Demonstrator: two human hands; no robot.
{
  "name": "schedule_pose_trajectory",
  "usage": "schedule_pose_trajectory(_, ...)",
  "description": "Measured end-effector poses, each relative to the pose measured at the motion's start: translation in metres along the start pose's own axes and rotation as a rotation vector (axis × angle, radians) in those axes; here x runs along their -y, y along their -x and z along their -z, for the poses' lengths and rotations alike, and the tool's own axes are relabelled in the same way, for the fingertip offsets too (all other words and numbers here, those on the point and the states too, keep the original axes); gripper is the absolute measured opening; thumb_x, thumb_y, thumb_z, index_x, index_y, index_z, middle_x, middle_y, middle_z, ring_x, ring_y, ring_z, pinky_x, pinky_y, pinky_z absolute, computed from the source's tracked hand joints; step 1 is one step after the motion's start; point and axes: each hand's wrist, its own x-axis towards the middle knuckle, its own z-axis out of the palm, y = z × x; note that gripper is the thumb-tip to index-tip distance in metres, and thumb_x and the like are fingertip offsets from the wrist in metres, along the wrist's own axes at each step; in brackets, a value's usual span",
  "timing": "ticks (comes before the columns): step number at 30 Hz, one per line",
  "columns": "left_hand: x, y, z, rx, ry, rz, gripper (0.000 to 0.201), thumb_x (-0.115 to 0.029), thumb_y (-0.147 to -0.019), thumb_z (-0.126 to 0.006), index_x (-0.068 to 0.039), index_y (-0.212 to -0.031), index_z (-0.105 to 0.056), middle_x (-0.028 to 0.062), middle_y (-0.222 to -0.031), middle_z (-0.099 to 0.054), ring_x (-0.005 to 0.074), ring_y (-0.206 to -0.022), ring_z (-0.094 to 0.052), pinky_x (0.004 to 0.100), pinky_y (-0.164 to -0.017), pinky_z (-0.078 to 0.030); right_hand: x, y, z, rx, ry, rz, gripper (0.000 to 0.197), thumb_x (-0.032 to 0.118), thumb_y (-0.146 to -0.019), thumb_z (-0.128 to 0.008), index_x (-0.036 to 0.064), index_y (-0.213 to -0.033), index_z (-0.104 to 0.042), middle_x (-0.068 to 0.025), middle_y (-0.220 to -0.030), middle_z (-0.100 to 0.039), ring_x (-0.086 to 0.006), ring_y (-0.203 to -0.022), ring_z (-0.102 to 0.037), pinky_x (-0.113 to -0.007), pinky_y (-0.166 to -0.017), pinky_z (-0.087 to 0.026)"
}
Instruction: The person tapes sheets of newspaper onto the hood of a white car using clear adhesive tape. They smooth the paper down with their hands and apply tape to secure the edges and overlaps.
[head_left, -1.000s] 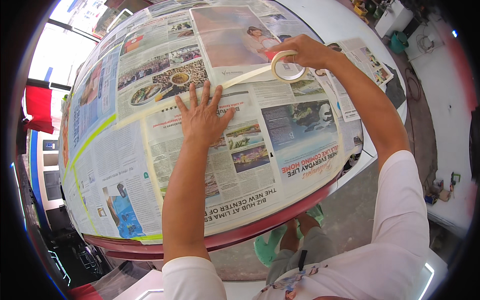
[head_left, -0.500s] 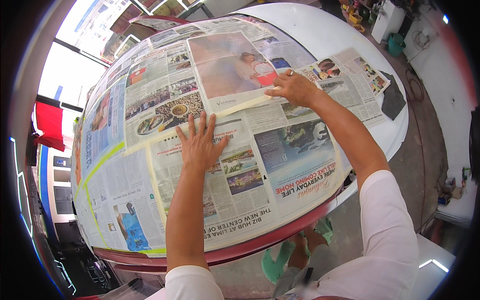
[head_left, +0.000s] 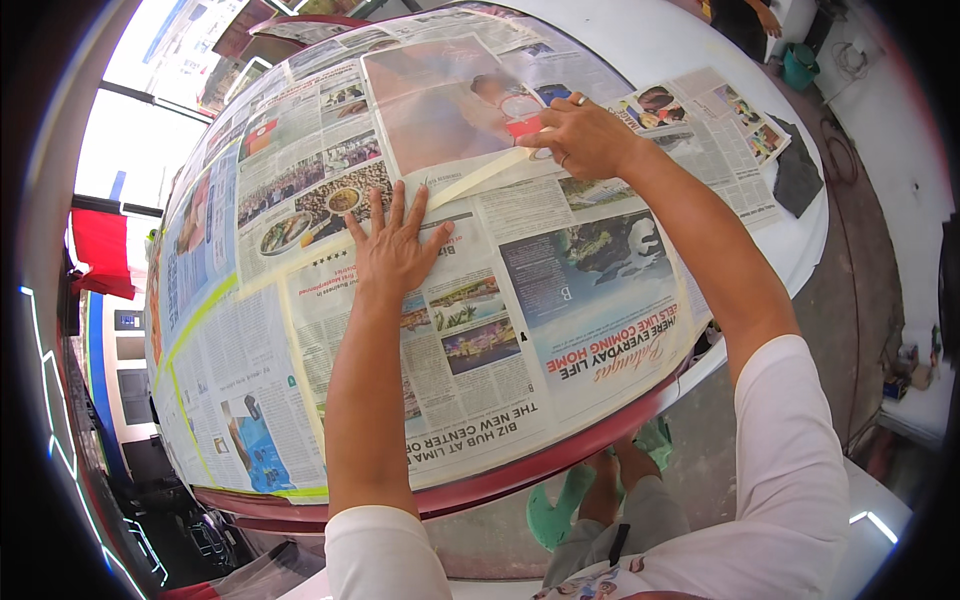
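Sheets of newspaper (head_left: 450, 330) cover a large curved, red-edged panel, joined with pale masking tape and some bright yellow tape (head_left: 200, 315). My left hand (head_left: 398, 250) lies flat on the paper, fingers spread, beside the near end of a pale tape strip (head_left: 475, 182). That strip runs up and right to my right hand (head_left: 590, 140). The fingers there are closed round a roll of masking tape (head_left: 543, 154), mostly hidden by the hand. Beneath the strip, the lower edge of a large pink-brown picture page (head_left: 430, 120) meets the sheet below it.
A white surface (head_left: 690, 60) borders the covered panel at the upper right, with a dark grey cloth-like piece (head_left: 797, 170) at its edge. Another person's hand (head_left: 768, 20) shows at the top right. A green bucket (head_left: 798, 66) stands beyond. The panel's red edge (head_left: 560, 462) faces me.
The whole view has shifted slightly, and both hands appear higher in the picture. The tape roll now shows at my right fingers. Another person has come into view at the top right.
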Motion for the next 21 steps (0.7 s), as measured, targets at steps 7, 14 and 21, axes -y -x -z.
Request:
schedule_pose_trajectory(7,0.008,0.003,-0.002,-0.010,0.013,-0.001,0.084,-0.081,-0.092,-0.030,-0.034,-0.162,-0.024,0.0014,-0.170,-0.015,0.0301,-0.158,-0.004,0.0619,-0.125,0.001,-0.007,0.005,0.007,0.120,0.002,-0.044,0.068,-0.008,-0.084,-0.060,0.0303,-0.140,-0.059,0.0006,-0.110,-0.066,-0.0222,-0.105,-0.062,-0.040,-0.101,-0.046)
schedule_pose_trajectory(14,0.008,0.002,-0.003,-0.035,0.009,-0.019,0.085,-0.080,-0.092,-0.031,-0.032,-0.162,-0.024,0.0020,-0.170,-0.017,0.0312,-0.158,-0.006,0.0629,-0.124,-0.001,-0.022,0.005,0.008,0.117,0.009,-0.024,0.064,-0.008,-0.086,-0.061,0.0281,-0.139,-0.060,0.0008,-0.116,-0.069,-0.0215,-0.111,-0.062,-0.042,-0.104,-0.047)
schedule_pose_trajectory(21,0.010,0.003,-0.009,-0.074,-0.021,-0.013,0.084,-0.080,-0.092,-0.032,-0.032,-0.162,-0.025,0.0015,-0.169,-0.020,0.0290,-0.157,-0.009,0.0624,-0.125,-0.002,-0.019,-0.006,0.029,-0.053,-0.348,-0.106,0.050,-0.007,-0.090,-0.062,0.0214,-0.131,-0.067,-0.0061,-0.107,-0.065,-0.0268,-0.097,-0.066,-0.039,-0.085,-0.055)
